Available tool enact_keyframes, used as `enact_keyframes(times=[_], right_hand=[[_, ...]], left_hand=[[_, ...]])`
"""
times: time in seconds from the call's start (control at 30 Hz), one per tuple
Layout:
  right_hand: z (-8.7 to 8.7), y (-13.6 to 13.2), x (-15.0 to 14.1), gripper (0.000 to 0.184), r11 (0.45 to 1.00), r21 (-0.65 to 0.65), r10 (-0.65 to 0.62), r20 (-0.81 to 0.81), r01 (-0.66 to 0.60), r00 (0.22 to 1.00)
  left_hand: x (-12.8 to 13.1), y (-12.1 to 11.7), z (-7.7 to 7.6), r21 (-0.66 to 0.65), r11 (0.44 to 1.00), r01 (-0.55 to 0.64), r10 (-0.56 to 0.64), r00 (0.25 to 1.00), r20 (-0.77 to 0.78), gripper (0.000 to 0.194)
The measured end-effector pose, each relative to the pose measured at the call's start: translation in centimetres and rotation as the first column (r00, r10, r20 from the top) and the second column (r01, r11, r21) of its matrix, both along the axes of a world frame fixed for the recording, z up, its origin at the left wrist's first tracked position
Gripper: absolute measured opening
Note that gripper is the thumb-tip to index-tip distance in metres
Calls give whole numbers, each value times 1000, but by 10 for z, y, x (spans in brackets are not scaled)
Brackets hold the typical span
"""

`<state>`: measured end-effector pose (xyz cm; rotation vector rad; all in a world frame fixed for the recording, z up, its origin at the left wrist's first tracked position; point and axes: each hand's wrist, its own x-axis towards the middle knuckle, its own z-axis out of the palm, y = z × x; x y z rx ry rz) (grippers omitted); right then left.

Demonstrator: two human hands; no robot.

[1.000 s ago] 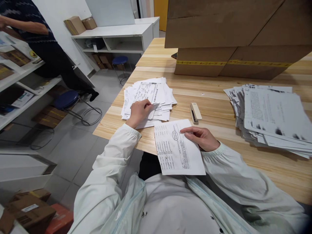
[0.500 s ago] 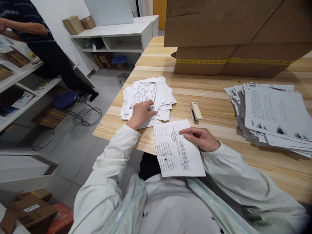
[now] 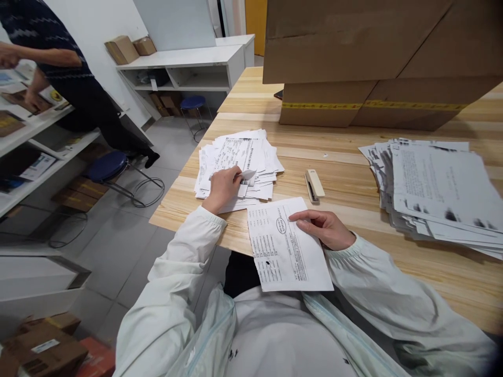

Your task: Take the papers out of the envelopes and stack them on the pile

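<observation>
Sheet (image 3: 248, 175) is bending, left hand (image 3: 225, 189) pinching it — half-curled right hand (image 3: 328, 229) touching page (image 3: 288, 251), hold unclear, stapler (image 3: 315, 185) at its twelve o'clock.

1. Open wood on the table (image 3: 340, 144) lay between the left pile (image 3: 245, 148) and the right pile (image 3: 440, 183), giving a crossing path beyond the stapler (image 3: 315, 185).
2. The stapler stood in the direct line from the right hand (image 3: 327, 229) to the boxes (image 3: 330, 57); bare wood to its right offered a way around.
3. The boxes walled off the far side, the upper tier jutting leftward past the lower.
4. The left hand (image 3: 223, 188) and a raised page (image 3: 248, 175) obstructed the left pile's near side.
5. The sheet (image 3: 291, 256) covered the table's near edge between both hands.
</observation>
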<state>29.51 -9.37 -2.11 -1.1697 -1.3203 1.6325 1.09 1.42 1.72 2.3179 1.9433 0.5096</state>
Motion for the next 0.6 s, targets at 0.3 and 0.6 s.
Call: enact_keyframes(times=[0.3,0.6], right_hand=[[-7,9,-6,35,995,-20,-102,-170,100,980],[-6,14,-18,61,987,-110,-131,-130,117,983]], left_hand=[[-11,-14,10,406,891,-201,75,949,306,14],[34,-135,2,643,637,426,-506,860,-68,14]])
